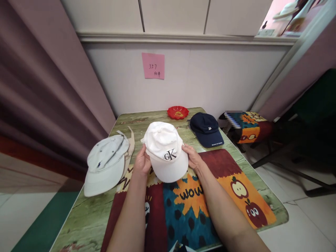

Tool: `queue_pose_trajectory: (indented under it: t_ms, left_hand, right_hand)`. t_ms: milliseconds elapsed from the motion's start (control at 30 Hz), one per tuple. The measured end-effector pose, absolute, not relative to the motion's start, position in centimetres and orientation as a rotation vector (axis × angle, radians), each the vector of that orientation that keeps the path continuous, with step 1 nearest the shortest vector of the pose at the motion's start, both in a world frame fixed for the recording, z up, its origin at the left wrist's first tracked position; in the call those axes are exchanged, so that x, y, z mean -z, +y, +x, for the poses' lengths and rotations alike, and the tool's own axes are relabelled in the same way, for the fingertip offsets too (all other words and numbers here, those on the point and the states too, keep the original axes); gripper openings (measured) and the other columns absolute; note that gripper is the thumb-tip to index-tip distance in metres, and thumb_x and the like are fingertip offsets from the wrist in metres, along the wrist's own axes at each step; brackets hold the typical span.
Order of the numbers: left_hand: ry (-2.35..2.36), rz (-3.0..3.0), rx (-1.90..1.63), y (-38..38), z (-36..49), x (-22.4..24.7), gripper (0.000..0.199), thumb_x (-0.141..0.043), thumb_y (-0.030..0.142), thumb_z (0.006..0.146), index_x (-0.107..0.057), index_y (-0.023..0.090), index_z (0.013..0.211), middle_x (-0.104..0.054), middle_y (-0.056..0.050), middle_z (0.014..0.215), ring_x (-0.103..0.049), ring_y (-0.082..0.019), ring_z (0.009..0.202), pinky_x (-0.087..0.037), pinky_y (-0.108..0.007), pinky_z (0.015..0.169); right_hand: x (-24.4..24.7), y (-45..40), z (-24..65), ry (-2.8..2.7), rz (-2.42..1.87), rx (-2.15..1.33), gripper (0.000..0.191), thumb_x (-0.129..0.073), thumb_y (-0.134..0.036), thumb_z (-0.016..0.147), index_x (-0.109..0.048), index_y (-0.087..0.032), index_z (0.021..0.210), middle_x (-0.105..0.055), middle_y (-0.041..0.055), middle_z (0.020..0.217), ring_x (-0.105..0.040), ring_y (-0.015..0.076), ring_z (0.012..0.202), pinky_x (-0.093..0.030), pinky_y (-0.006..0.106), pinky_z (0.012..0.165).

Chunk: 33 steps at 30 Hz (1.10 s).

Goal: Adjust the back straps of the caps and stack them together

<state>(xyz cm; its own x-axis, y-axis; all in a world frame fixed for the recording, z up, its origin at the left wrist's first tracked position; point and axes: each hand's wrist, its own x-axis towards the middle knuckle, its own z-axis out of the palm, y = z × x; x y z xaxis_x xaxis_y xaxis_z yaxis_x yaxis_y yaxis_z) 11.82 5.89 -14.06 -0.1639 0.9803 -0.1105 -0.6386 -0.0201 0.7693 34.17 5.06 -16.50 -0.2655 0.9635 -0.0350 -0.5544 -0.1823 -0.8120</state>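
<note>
Left hand (143, 161) and right hand (192, 157) grip one white cap (163, 143) between two other caps (106, 161) (205, 126).

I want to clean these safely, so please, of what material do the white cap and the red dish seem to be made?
The white cap looks like matte woven cloth, perhaps cotton: its crown creases softly. The red dish looks like smooth, slightly shiny plastic, from its even colour and wavy rim; painted metal is possible.

Cap (160, 141), white, black "CK" print on front; crown upward, slightly creased, brim towards the camera; held up at both sides, near mat (157, 217)
</note>
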Motion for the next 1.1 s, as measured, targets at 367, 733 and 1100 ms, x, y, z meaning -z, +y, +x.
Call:
queue_pose_trajectory:
  t_ms: [367, 733, 1100]
  left_hand:
    - [0.618, 0.734, -1.314, 4.2, 13.3, 14.3, 0.058, -0.042, 0.060, 0.092, -0.063, 0.019, 0.127, -0.067, -0.011, 0.128, -0.045, -0.029, 0.138, -0.031, -0.050, 0.117]
    - [0.645, 0.811, -1.251, 2.7, 15.7, 13.9, 0.072, -0.028, 0.070, 0.091, -0.058, 0.020, 0.133, -0.065, -0.009, 0.131, -0.047, -0.030, 0.136, -0.034, -0.052, 0.114]
    - [0.481, 0.277, -1.309, 2.9, 15.2, 14.2, 0.060, -0.030, 0.055, 0.098, -0.054, 0.018, 0.139, -0.064, -0.011, 0.133, -0.045, -0.029, 0.138, -0.026, -0.047, 0.118]
  right_hand:
    - [16.5, 4.5, 33.1, -0.756, -0.718, -1.828, 0.046, -0.048, -0.049, 0.083, -0.068, -0.015, 0.105, -0.077, 0.0115, 0.094, -0.067, 0.0346, 0.107, -0.046, 0.057, 0.100]
    - [16.1, 3.7, 32.7, -0.854, -0.619, -1.807, 0.075, -0.027, -0.072, 0.089, -0.061, -0.018, 0.128, -0.069, 0.0117, 0.122, -0.054, 0.0317, 0.126, -0.035, 0.058, 0.109]
    - [15.0, 3.4, 32.1, -0.556, -0.423, -1.969, 0.075, -0.029, -0.070, 0.091, -0.055, -0.015, 0.136, -0.064, 0.0123, 0.132, -0.049, 0.0306, 0.132, -0.028, 0.055, 0.115]
